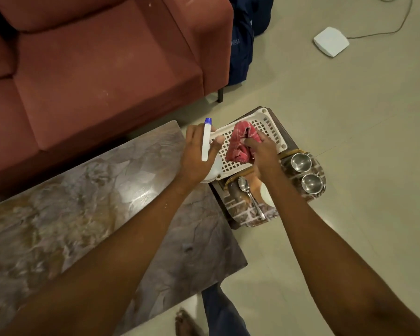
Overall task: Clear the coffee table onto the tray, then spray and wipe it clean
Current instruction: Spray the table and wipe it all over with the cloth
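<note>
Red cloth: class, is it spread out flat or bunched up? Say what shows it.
Bunched up: the red cloth shows crumpled folds, gripped by the right hand over the white basket.

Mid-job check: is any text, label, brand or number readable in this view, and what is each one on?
Blue bag beside the sofa: a small pale mark, too blurred to read.
Spray bottle in the left hand: no label shows.
Cloth in the right hand, white box on the floor: no text visible.
</note>
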